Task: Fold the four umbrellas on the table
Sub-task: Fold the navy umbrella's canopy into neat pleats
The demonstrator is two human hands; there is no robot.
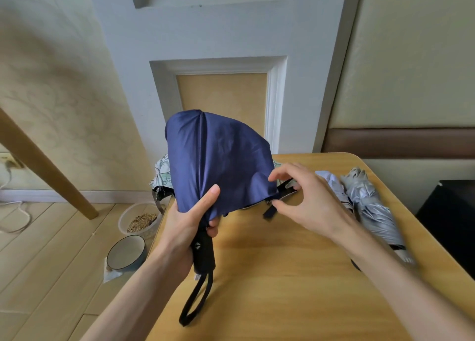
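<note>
- Your left hand (190,220) grips the umbrella (218,155) at its neck, above the counter (282,276).
- Your right hand (305,202) pinches the strap (284,186); slacken the left grip and the umbrella may billow, leaving the strap short.

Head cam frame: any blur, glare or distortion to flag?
Head view: soft even light, faint shadows on the table; mild sheen, no glare, on the navy umbrella the left hand grips; right hand pinching its strap is sharp; silver umbrella smears near the right edge; white moulding leans from wide-angle distortion.
</note>
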